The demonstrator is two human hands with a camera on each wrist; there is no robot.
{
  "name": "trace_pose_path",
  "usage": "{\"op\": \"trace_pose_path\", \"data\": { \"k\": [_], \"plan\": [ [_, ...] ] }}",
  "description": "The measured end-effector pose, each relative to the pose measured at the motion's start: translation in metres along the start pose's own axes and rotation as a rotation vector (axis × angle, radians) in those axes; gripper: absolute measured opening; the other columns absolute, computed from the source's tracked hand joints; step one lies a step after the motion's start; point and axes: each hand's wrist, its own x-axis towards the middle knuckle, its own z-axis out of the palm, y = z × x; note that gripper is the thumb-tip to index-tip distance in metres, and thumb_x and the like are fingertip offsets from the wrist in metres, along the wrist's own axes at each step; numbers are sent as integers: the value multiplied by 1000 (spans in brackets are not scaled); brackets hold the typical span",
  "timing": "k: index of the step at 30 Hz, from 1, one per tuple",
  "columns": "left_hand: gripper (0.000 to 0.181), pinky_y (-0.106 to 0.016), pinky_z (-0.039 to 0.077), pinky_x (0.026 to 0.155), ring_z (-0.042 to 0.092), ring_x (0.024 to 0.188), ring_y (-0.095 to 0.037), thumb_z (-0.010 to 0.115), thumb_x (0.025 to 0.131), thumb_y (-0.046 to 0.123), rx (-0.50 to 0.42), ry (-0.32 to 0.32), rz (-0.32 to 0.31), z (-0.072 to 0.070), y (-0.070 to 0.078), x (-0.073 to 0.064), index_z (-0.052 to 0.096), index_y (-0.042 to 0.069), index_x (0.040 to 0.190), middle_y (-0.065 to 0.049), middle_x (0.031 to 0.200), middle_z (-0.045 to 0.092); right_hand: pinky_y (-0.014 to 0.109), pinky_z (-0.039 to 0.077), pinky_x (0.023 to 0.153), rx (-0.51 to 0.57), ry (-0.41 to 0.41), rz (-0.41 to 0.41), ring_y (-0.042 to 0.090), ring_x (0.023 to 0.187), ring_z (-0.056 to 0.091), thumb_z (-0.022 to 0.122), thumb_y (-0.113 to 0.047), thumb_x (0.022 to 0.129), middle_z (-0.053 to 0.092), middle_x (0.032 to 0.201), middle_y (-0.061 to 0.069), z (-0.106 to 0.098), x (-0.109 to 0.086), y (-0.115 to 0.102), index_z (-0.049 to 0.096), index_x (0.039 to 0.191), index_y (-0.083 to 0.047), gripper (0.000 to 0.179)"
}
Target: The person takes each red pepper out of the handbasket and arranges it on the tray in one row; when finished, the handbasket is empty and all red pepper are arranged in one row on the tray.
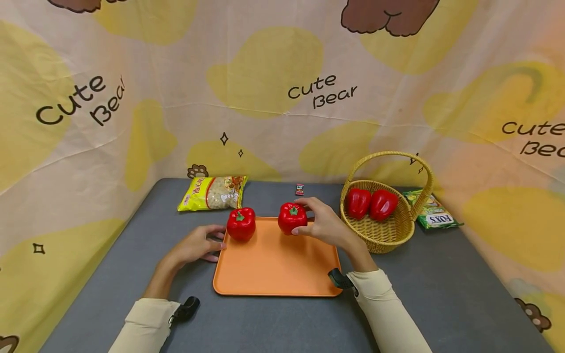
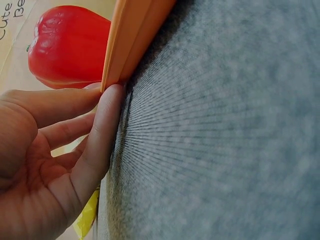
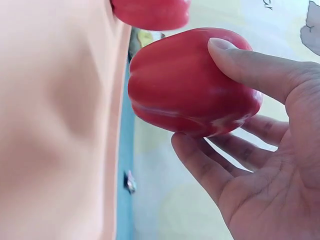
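1. Pale sleeves end just behind the wrists, the left sleeve (image 1: 145,323) and the right sleeve (image 1: 388,314) each with a dark wrist device beside its cuff, the left device (image 1: 187,309) and the right device (image 1: 340,279).
2. Grey table (image 1: 265,323) spreads under everything, with an orange tray (image 1: 273,269) lying flat on it between the arms.
3. At the tray's left edge, the left hand (image 1: 200,242) pinches the rim, its fingertips close together.
4. Over the tray's far right part, the right hand (image 1: 325,223) holds 1 red pepper (image 1: 291,219), thumb on one side and fingers on the other. This held pepper hangs clear of the tray, its green stem facing up.
5. Another pepper (image 1: 241,226) stands upright on the tray's far left corner, near the left hand.
6. Just right of the tray, a wicker basket (image 1: 379,242) with a raised handle contains 2 more red peppers (image 1: 383,205), side by side.
7. Behind these, a yellow bag (image 1: 214,193) lies at left, a tiny wrapped packet (image 1: 299,189) beyond the tray, and a green packet (image 1: 437,213) marked FOX'S beside the basket.
8. Farthest back hangs a cloth (image 1: 265,68) printed "Cute Bear", with yellow patches.
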Motion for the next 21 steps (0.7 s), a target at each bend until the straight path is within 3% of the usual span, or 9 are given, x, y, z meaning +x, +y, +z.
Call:
{"op": "trace_pose_path", "data": {
  "k": [9, 21],
  "plan": [
    [64, -41, 67, 77, 69, 99, -23, 68, 100, 7, -3, -12, 20, -1, -1, 0, 40, -12, 155, -29, 138, 55, 50, 57, 105, 21, -32, 37, 30, 130, 61, 91, -20, 83, 60, 142, 7, 22, 12, -2, 57, 147, -9, 73],
    [64, -41, 67, 78, 70, 99, -23, 68, 100, 8, -16, -10, 11, 1, 1, 0, 41, -11, 154, -28, 139, 55, 53, 52, 112, 48, -76, 80, 33, 135, 56, 88, -14, 84, 58, 147, 10, 38, 22, -4, 55, 150, -7, 74]
  ]
}}
